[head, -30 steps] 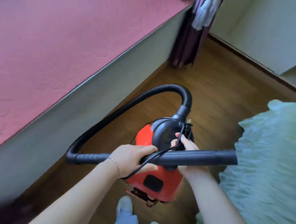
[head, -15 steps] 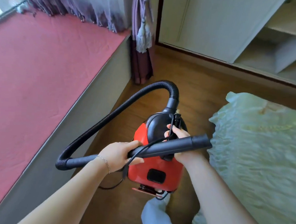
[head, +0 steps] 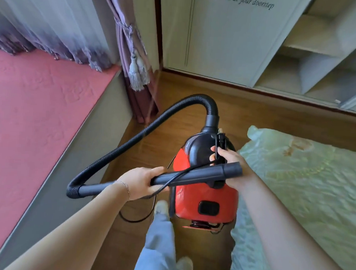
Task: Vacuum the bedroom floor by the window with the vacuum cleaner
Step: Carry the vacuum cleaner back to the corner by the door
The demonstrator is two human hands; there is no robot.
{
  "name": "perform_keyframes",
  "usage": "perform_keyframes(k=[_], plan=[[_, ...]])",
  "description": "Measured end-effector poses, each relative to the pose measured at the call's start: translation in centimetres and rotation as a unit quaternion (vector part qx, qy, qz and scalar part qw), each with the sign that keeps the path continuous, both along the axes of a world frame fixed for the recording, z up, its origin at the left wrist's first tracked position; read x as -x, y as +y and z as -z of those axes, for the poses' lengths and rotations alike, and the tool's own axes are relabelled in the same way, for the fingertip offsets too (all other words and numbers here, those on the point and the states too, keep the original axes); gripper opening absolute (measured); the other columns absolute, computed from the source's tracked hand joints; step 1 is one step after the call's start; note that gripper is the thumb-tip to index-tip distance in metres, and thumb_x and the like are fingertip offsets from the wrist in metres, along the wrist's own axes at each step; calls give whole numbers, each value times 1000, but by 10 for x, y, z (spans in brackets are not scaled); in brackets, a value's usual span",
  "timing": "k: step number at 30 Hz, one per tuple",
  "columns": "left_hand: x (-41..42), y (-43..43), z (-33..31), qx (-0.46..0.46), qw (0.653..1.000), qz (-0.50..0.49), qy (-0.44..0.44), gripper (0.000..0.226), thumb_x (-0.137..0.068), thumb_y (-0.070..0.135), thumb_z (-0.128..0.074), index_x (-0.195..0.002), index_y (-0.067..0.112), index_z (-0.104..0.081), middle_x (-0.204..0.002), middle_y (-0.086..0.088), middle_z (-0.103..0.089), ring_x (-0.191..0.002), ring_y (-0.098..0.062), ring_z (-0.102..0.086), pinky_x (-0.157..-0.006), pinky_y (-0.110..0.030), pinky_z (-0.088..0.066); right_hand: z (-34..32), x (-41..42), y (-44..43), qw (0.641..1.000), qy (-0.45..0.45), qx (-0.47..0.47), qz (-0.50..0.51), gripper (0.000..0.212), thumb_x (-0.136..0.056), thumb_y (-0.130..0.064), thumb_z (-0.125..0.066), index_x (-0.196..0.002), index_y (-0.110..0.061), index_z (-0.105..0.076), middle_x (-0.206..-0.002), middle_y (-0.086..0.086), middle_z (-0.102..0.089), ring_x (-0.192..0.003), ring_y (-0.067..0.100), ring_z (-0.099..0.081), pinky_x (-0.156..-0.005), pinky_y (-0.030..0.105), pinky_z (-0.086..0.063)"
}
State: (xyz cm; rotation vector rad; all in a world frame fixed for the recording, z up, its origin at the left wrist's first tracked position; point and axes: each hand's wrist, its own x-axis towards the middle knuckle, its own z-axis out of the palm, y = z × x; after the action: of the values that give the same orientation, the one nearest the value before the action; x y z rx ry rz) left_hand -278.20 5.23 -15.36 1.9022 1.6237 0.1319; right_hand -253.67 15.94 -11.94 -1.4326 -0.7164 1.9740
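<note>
Red vacuum cleaner [head: 204, 200] is over the wooden floor [head: 256, 118], between the pink window ledge [head: 40, 117] and the green bedspread [head: 304, 193]. The left hand [head: 141, 182] grips its black wand [head: 195, 174]. The right hand [head: 230, 160] curls around the plug cord [head: 220, 145] at the canister's top. Its ribbed hose [head: 131, 141] loops leftward.

This is looking like a home bedroom. A green-quilted bed [head: 304, 182] is sitting on the wooden floor [head: 256, 112], and purple curtains [head: 128, 39] are hanging beside a pink window seat [head: 30, 110].
</note>
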Motion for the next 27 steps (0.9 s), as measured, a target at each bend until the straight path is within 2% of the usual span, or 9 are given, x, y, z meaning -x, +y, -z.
perform_keyframes(k=[2, 4, 7, 11, 16, 19, 23, 25, 27], plan=[[11, 27, 1, 13, 1000, 20, 13, 66, -66, 77, -34, -105, 27, -51, -89, 6, -67, -80, -19, -61, -72, -36, -51, -5, -3, 23, 1000, 3, 10, 13, 21, -99, -16, -42, -86, -8, -56, -53, 3, -55, -40, 13, -50, -47, 23, -39], [24, 52, 2, 12, 997, 59, 53, 83, -60, 90, -22, -109, 28, -49, -92, 6, -66, -83, -19, -61, -72, -33, -49, -7, -2, 46, 999, 3, 16, 35, 19, -99, -15, -41, -86, -8, -54, -50, 5, -53, -41, 16, -48, -53, 27, -35], [38, 97, -4, 11, 988, 114, 107, 99, -51, 94, -4, -116, 31, -45, -96, 5, -65, -87, -18, -62, -70, -28, -44, -11, 5, 78, 998, 1, 8, 55, 19, -99, -11, -42, -84, -6, -53, -48, 7, -52, -40, 18, -46, -49, 28, -39], [53, 155, -18, 51, 976, 140, 159, 57, -82, 70, -38, -124, 32, -44, -101, 6, -65, -92, -18, -62, -76, -30, -47, -17, -1, 121, 997, -13, -4, 80, 20, -99, -12, -42, -85, -6, -54, -47, 6, -51, -38, 18, -45, -41, 24, -40], [58, 217, -29, 60, 972, 117, 195, 42, -87, 62, -42, -118, 34, -45, -101, 5, -66, -92, -20, -62, -72, -29, -45, -20, -17, 175, 996, -29, -22, 79, 20, -99, -13, -44, -84, -6, -56, -48, 6, -50, -40, 18, -42, -39, 25, -37], [42, 263, -34, 52, 984, 70, 153, 40, -88, 60, -41, -117, 33, -44, -93, 1, -66, -85, -23, -63, -76, -34, -50, -16, -27, 205, 995, -55, -27, 76, 21, -99, -12, -44, -83, -6, -56, -48, 6, -48, -40, 19, -42, -40, 25, -36], [16, 322, -47, 69, 990, -124, 4, 42, -93, 48, -44, -126, 22, -42, -81, -5, -63, -69, -28, -63, -75, -38, -53, -11, -44, 250, 991, -79, -17, 104, 19, -99, -13, -45, -85, -6, -56, -48, 7, -50, -43, 21, -41, -45, 26, -34], [-12, 350, -53, 57, 978, -186, -82, 44, -95, 42, -43, -126, 11, -41, -73, -4, -58, -57, -23, -60, -65, -31, -50, -11, -46, 268, 991, -56, 10, 121, 20, -98, -12, -45, -81, -7, -54, -51, 7, -48, -44, 20, -40, -46, 25, -34], [-48, 381, -62, 41, 968, -207, -134, 41, -98, 38, -39, -128, 10, -37, -84, -4, -56, -53, -12, -54, -59, -25, -44, -13, -47, 284, 989, -35, 29, 139, 23, -99, -13, -45, -78, -8, -54, -53, 8, -46, -43, 19, -40, -44, 23, -34]])
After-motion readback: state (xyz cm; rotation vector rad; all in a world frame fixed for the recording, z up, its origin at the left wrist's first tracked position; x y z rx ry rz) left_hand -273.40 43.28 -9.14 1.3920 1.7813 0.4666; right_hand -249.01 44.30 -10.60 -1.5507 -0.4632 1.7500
